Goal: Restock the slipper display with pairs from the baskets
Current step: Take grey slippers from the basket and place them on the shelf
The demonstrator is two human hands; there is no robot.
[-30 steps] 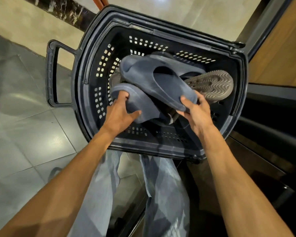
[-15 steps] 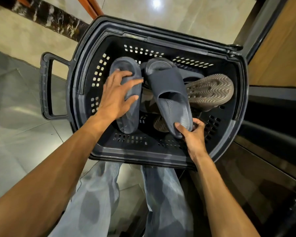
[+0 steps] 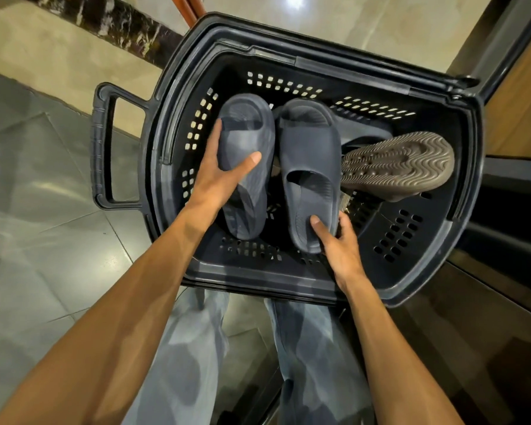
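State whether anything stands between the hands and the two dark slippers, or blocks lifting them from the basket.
Nothing visible does. The left hand grips the left slipper, the right hand the right slipper. The brown slipper lies sole-up beside them, not over them.

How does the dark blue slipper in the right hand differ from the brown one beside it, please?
The dark blue slipper faces footbed up; the brown slipper shows its ridged sole. The right hand grips the blue one's heel; the brown one lies unheld. Both are in the basket.
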